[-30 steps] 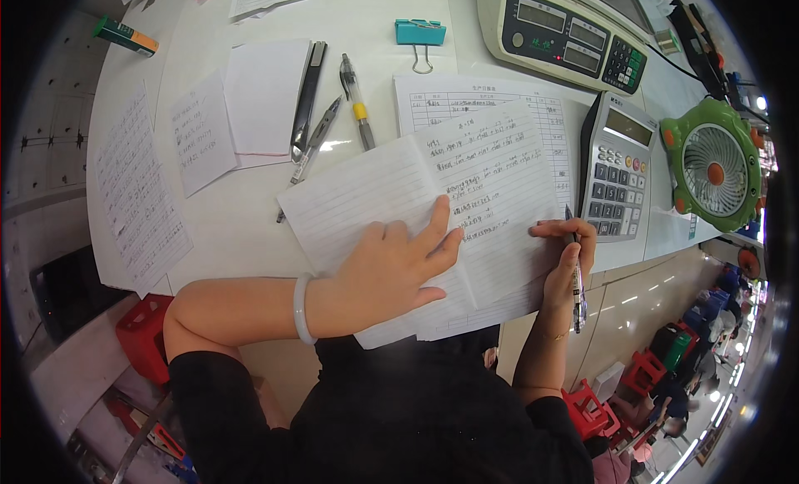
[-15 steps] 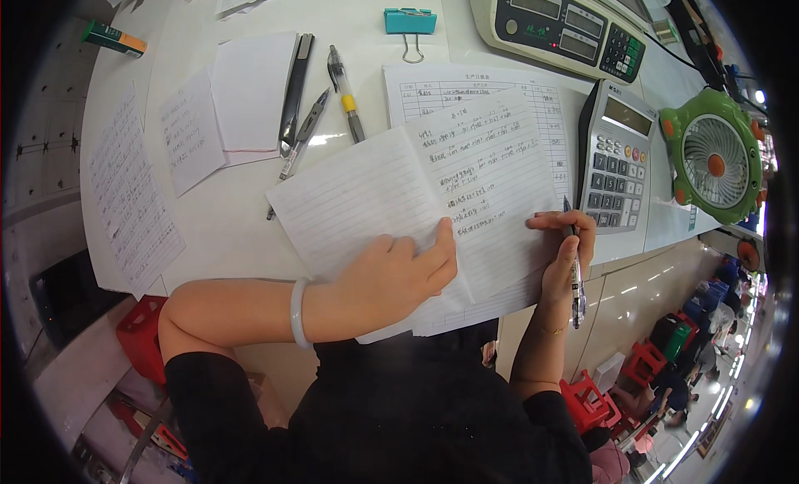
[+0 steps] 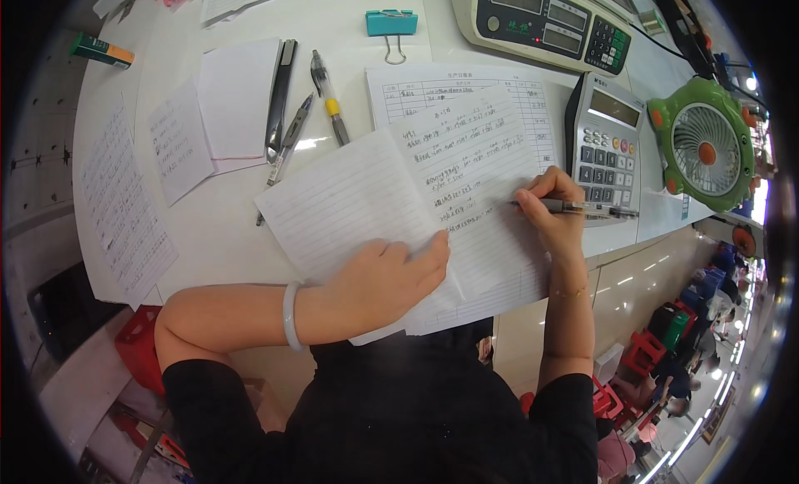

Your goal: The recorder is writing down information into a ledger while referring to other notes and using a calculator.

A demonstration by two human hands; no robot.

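Handwritten lines with figures stand on the right page of the open notebook (image 3: 399, 193). The form sheet (image 3: 399, 101) beneath bears a printed title and headings. Numerals mark the calculator (image 3: 607, 143), green characters the scale (image 3: 541, 22); handwriting covers two loose sheets (image 3: 125, 201).

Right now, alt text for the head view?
A person's right hand holds a pen at the handwritten page of an open lined booklet; the left hand rests on it. A calculator and green fan sit to the right; other pens and written sheets lie left.
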